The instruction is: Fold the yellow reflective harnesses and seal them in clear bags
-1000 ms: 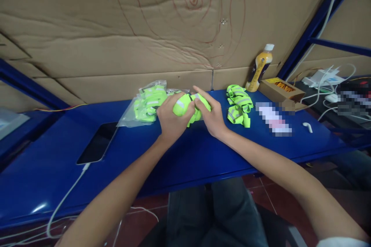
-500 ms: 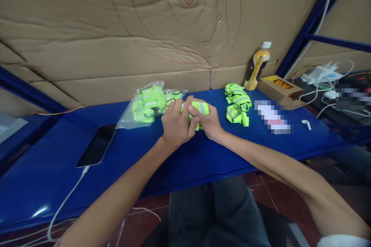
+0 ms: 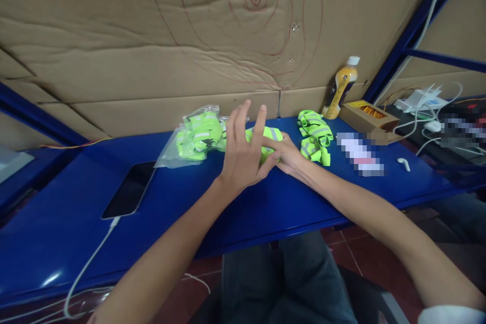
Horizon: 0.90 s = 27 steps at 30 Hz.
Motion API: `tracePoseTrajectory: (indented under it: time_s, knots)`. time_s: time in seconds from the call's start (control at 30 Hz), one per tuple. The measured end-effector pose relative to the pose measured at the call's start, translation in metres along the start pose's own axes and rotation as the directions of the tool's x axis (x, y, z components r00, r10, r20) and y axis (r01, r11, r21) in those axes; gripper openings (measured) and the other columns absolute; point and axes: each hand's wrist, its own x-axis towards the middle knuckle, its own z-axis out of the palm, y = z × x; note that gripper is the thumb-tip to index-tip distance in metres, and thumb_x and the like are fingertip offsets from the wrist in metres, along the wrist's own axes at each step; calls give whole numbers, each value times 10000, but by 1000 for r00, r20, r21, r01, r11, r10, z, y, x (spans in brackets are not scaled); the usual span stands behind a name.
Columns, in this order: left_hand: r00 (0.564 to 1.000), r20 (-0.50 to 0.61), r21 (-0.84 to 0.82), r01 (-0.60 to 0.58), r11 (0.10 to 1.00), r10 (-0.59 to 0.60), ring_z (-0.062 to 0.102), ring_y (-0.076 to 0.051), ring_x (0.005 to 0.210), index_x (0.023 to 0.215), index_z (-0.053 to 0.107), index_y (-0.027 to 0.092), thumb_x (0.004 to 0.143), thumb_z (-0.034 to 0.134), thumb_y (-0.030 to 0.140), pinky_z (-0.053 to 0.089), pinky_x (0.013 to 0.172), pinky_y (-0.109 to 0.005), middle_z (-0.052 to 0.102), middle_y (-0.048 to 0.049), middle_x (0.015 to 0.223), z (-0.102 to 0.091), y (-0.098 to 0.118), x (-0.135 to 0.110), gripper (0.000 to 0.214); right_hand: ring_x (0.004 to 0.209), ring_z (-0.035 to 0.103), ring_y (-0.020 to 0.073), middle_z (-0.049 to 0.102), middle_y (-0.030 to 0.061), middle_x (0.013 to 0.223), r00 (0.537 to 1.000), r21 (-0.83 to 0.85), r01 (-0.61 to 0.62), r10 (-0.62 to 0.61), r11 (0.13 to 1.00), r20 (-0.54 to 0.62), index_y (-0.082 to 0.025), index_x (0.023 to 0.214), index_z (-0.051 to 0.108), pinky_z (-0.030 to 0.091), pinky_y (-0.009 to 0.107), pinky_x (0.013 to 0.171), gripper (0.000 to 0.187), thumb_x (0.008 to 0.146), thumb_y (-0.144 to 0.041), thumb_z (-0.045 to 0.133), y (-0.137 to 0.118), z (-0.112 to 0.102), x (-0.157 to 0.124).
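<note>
Fingers outstretched and apart, my left hand (image 3: 243,157) is raised beside a folded neon-yellow reflective strap (image 3: 274,134) with grey stripes. My right hand (image 3: 291,156) grips that strap from the right, its fingers partly hidden behind my left hand. Whether my left thumb touches the strap I cannot tell. Behind and left of my hands lies a clear plastic bag (image 3: 167,156) with more neon-yellow straps (image 3: 203,130) in it. Two more bundles of reflective strap (image 3: 315,129) lie on the blue table (image 3: 182,197) to the right.
A phone (image 3: 129,191) with a white cable lies on the left. Toward the right back stand a yellow drink bottle (image 3: 340,88) and an open cardboard box (image 3: 370,117). A white earbud (image 3: 403,164) rests near the right end. A cardboard wall (image 3: 152,76) rises behind the table.
My left hand has let go of the strap; its fingers have straightened and lifted. My right hand has shifted slightly right, keeping hold of the strap.
</note>
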Motion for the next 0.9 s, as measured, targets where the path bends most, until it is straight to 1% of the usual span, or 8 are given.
tracePoseTrajectory:
  time_s: [0.13,0.27,0.47,0.57,0.7,0.8,0.87,0.9]
  knots:
    - [994,-17,-86,-106,991,105,335,-478,1627,1697,377,153,1050,309,800,278,1292,-668,399,-282,1712,3,-8,-4,918,766,752,165,811,-4,865,999,-27,40,-41,999,-27,-188,851,784,638,305,783,431,549,-340,1051,-7,-5,5]
    - [995,-88,-140,-60,988,48,373,-459,1603,1707,334,117,1078,394,682,283,1298,-655,407,-300,1693,5,-22,-9,847,884,808,216,845,29,945,986,16,113,-110,994,-124,-184,941,802,680,360,886,502,552,-370,1059,-21,-19,19]
    - [984,117,82,125,989,-134,475,-462,1469,1396,687,129,1051,524,375,412,1184,-676,647,-248,1421,16,-56,-19,454,939,826,263,839,39,898,934,6,224,-213,974,-287,-208,920,732,725,446,888,499,585,-381,1057,-40,-60,44]
    - [969,205,174,106,979,-142,472,-525,1472,1285,741,126,1006,588,362,406,1152,-748,666,-264,1382,26,-64,-29,396,879,817,237,826,16,875,905,-15,257,-246,966,-348,-222,908,721,727,449,888,471,605,-383,1044,-42,-75,52]
    - [948,299,201,46,979,-106,512,-533,1446,1236,754,138,969,628,364,327,1201,-807,679,-262,1366,31,-58,-33,371,887,814,234,833,24,910,878,-76,282,-289,957,-381,-218,892,737,711,431,904,465,587,-389,1044,-37,-82,56]
    - [970,218,187,67,980,-108,487,-497,1477,1288,731,180,986,626,405,329,1214,-780,642,-234,1477,19,-65,-22,391,923,816,242,839,39,933,880,-116,273,-297,955,-371,-205,893,753,696,412,917,482,562,-397,1046,-33,-80,56]
    - [982,64,203,163,965,-179,511,-490,1428,1244,739,186,1007,593,424,382,1154,-757,673,-228,1428,3,-87,-14,366,938,817,249,837,44,933,888,-138,263,-296,955,-353,-205,891,749,690,412,919,486,565,-418,1040,-32,-78,55]
    - [964,-35,240,265,934,-265,527,-506,1379,1211,743,163,1014,568,432,405,1095,-767,694,-246,1371,-5,-104,-13,376,944,817,251,836,47,936,892,-147,260,-295,955,-343,-205,887,744,688,412,918,487,568,-428,1037,-31,-78,54]
